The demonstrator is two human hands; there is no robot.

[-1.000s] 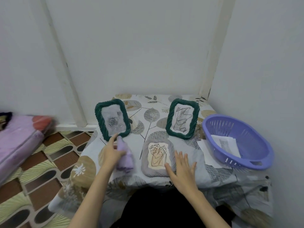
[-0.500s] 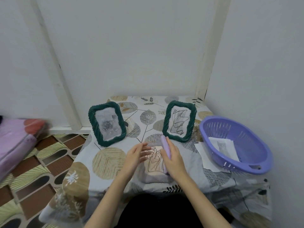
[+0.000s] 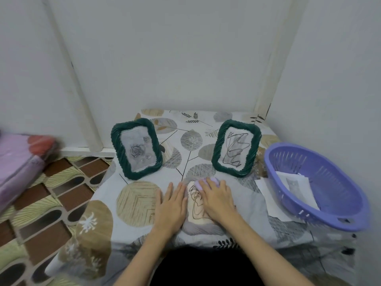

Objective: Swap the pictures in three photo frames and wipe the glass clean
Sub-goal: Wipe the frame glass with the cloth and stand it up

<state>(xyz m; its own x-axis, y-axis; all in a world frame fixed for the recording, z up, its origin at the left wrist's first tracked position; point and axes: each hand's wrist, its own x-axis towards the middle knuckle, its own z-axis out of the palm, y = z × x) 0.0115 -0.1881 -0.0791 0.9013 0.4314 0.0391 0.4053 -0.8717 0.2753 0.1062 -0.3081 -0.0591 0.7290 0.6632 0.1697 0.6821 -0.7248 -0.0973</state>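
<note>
I am wiping the glass of the grey frame (image 3: 199,225), which lies flat on the bench (image 3: 142,205) directly in front of me, between my two hands. My right hand (image 3: 216,200) has its grip closed around the lilac cloth (image 3: 208,181) and presses it onto the upper part of the glass. My left hand (image 3: 172,205) lies flat, fingers straight, on the frame's left edge to steady it; its grip is open.

Risks, as I judge them:
- The frame rests on a loose patterned cover. A hard stroke could drag the frame and bunch the cover, disturbing the two standing green frames, the left green frame (image 3: 136,148) and the right green frame (image 3: 236,147), which are close behind my hands.
- A long forward stroke could knock the right green frame over.
- Heavy pressure on the glass could crack it or shift the picture beneath.
- My left palm may leave marks if it slides onto the glass.

Limits of view:
- My hands cover most of the grey frame; I cannot tell which areas are already clean.
- Only the cloth's top edge shows above my right fingers.
- The papers (image 3: 294,185) in the purple basket (image 3: 321,215) and beside it are too indistinct to read.
- The supports behind the green frames are largely hidden.
</note>
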